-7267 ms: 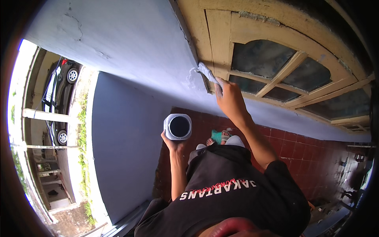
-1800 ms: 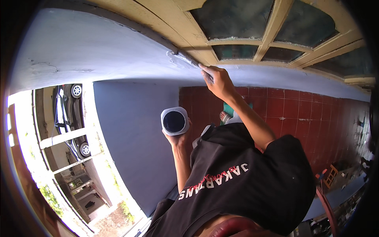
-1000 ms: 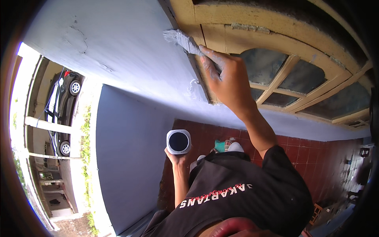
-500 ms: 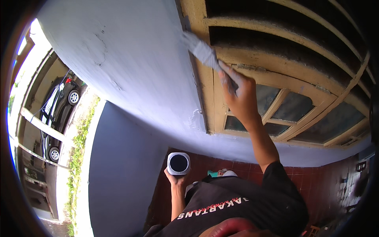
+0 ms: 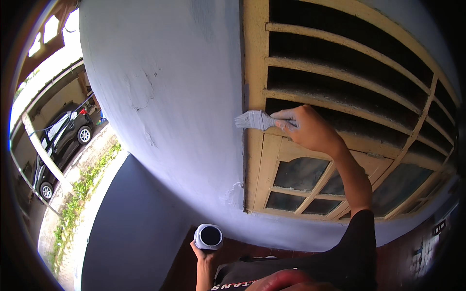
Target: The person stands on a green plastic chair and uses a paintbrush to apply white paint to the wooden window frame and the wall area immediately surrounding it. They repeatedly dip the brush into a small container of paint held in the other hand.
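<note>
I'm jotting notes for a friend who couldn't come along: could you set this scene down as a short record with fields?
Left hand: holds a pale tub with a round, dark opening
Right hand: grips a grey-coated brush
Brush tip: at the border of wall and window frame; whether it touches is unclear
Wall: pale blue-grey, cracked in places
Window frame: yellowish, with slats above glass panes
Outside, at left: a black car and a strip of green plants

Paintbrush (image 5: 257, 120) in right hand (image 5: 309, 128), open-topped container (image 5: 200, 234)
</note>
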`<state>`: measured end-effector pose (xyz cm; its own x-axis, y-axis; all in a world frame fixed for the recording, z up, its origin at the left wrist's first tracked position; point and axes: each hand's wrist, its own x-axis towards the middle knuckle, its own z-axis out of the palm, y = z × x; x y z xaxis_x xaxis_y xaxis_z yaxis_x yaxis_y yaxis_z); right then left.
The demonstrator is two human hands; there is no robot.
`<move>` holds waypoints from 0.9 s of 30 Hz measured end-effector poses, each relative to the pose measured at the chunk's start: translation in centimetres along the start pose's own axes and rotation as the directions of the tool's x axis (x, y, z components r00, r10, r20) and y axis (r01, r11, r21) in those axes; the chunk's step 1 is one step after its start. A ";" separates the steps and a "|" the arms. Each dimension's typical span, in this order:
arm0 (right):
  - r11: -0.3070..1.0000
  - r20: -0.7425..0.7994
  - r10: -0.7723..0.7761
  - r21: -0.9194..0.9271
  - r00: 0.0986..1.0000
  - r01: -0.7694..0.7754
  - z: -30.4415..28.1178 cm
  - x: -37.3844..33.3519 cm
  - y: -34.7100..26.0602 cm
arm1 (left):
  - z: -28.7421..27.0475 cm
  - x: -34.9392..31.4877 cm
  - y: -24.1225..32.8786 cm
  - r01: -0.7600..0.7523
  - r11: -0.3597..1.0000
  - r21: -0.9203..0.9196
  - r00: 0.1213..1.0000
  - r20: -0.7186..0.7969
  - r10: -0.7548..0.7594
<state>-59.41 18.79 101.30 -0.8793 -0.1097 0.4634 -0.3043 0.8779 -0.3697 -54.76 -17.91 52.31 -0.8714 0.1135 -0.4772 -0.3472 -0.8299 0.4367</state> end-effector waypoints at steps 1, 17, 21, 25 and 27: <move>1.000 0.011 0.006 -0.020 1.000 -0.006 -1.2 1.0 -1.7 | -2.0 1.0 -0.3 0.004 1.000 0.006 0.999 0.035 -0.004; 0.931 -0.708 -0.219 0.054 0.671 0.360 -4.9 8.0 -3.9 | -3.0 2.7 -2.6 0.155 0.979 -0.132 0.982 0.126 -0.138; 0.904 -0.769 -0.388 -0.211 0.508 0.371 -4.3 10.4 -4.1 | -2.4 2.5 -2.7 0.086 0.991 -0.099 0.992 0.097 -0.076; 0.898 -0.772 -0.432 -0.321 0.465 0.302 -4.1 12.2 -3.8 | -3.7 2.8 -2.4 0.056 0.993 -0.106 0.993 0.105 -0.045; 0.910 -0.777 -0.406 -0.294 0.480 0.294 -3.6 12.3 -4.0 | -3.7 2.6 -2.1 0.112 0.976 -0.188 0.989 0.119 -0.091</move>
<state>-67.70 15.58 111.38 -0.0141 -0.0473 0.9988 -0.4272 0.9034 0.0367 -55.01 -17.92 47.33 -0.8713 0.2526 -0.4207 -0.3716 -0.8996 0.2294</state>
